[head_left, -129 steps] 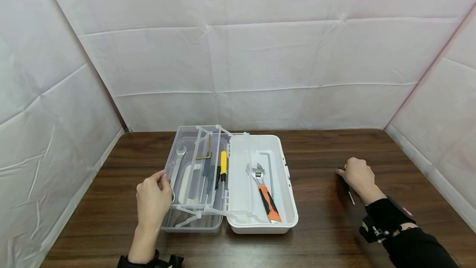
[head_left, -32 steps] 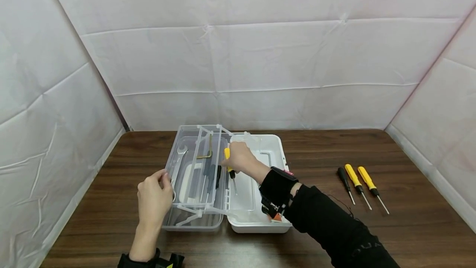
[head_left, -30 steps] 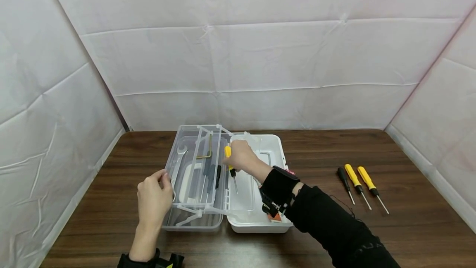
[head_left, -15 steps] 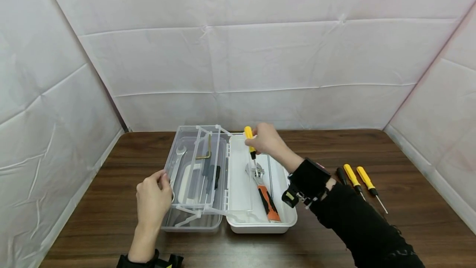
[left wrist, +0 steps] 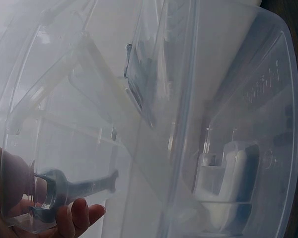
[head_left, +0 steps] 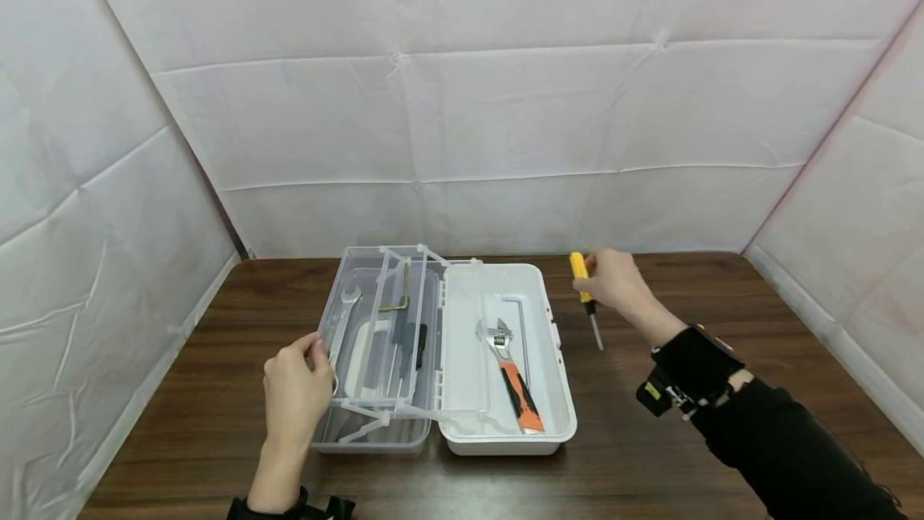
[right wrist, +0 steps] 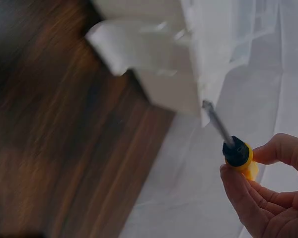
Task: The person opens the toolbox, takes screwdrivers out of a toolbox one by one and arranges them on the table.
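Note:
My right hand (head_left: 617, 283) pinches a screwdriver (head_left: 580, 266) by its yellow handle, right of the toolbox and above the table. Its shaft points down; in the right wrist view, thumb and fingertips close on the screwdriver (right wrist: 241, 154) near its black collar. My left hand (head_left: 297, 383) grips the near-left edge of a clear plastic tray (head_left: 332, 404) raised over the toolbox's open clear lid. An open-end wrench (head_left: 351, 295) and a brass-coloured hex key (head_left: 405, 287) show in or through this clear side. The left wrist view shows fingertips (left wrist: 79, 215) beneath the tray corner.
The white toolbox base (head_left: 462, 446) holds an orange-and-black adjustable wrench (head_left: 521, 396) and a silver hex key (head_left: 523, 335). A black-handled tool (head_left: 422, 345) lies beside the hinge. White cloth walls (head_left: 505, 119) enclose the wooden table (head_left: 635, 440).
My right hand has lifted the yellow screwdriver out of the clear side and carried it right, past the white base. Its arm now covers the three screwdrivers on the table. My left hand stays put.

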The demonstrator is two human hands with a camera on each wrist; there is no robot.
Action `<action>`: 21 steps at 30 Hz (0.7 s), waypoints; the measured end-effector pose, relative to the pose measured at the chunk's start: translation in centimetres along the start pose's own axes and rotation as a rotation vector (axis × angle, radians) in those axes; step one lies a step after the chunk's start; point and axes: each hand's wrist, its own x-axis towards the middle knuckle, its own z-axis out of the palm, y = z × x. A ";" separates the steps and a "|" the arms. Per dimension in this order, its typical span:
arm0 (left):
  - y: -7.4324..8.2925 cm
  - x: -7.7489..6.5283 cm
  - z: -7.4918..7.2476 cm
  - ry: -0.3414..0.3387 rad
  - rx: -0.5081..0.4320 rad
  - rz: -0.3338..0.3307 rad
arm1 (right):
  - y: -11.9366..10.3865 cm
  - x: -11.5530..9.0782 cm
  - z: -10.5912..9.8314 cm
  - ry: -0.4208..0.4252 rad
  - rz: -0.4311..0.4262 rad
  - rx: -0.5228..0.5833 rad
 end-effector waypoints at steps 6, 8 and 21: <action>0.1 0.0 0.0 -0.003 -0.010 0.006 | 4.5 -0.8 -0.3 0.000 0.091 -0.055; 0.1 0.0 0.0 -0.002 -0.012 0.007 | 5.7 -1.0 -0.2 -0.019 0.125 -0.047; 0.0 0.0 0.0 -0.005 -0.008 -0.008 | 9.8 -2.5 1.9 -0.111 0.235 -0.027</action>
